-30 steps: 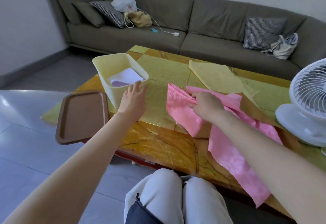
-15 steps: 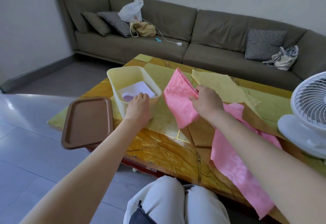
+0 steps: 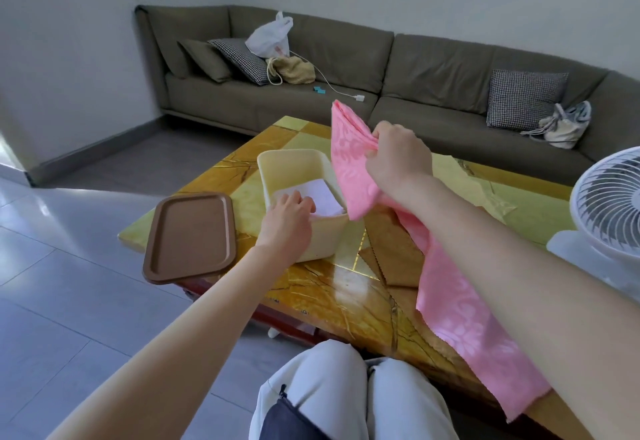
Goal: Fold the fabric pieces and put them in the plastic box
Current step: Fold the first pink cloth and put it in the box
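— What is the right hand [image 3: 398, 159] doing?
— It is closed around the pink fabric [image 3: 349, 166] and grips a bunched part of it. The folded end stands up above the hand. The long rest hangs down under the forearm and over the table [image 3: 329, 297] edge.
— And the left hand [image 3: 287, 223]?
— Its fingers are curled over the near rim of the plastic box [image 3: 294, 169] and hold it. The box stands between both hands.
— Is something inside the box?
— Yes, a white folded fabric [image 3: 323, 193], just past the left fingertips. A brown lid [image 3: 190, 235] lies left of the left hand, and a brown fabric piece [image 3: 394, 256] lies below the right wrist.
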Demonstrator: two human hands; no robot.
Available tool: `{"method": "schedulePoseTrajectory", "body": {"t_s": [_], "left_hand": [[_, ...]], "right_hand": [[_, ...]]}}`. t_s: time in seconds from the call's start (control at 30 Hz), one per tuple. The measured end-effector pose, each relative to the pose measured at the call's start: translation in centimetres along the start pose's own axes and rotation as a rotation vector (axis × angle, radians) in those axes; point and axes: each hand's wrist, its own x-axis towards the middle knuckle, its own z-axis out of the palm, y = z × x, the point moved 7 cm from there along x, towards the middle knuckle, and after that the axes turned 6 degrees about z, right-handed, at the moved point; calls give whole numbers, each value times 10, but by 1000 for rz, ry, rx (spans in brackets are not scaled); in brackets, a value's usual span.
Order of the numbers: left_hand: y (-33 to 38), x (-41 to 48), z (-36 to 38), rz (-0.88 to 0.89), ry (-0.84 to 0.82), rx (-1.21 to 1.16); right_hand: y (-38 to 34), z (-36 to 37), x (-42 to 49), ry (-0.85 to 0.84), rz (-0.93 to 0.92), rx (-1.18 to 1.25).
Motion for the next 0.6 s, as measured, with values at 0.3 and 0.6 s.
{"method": "schedulePoseTrajectory", "body": {"t_s": [0.3,0.6], "left_hand": [[-39,-20,3,-48,55,52],[-55,-30,18,-30,171,-146]], "right_hand": [[-46,56,22,-115,31,252],[7,149,9,-351,298,245]]}}
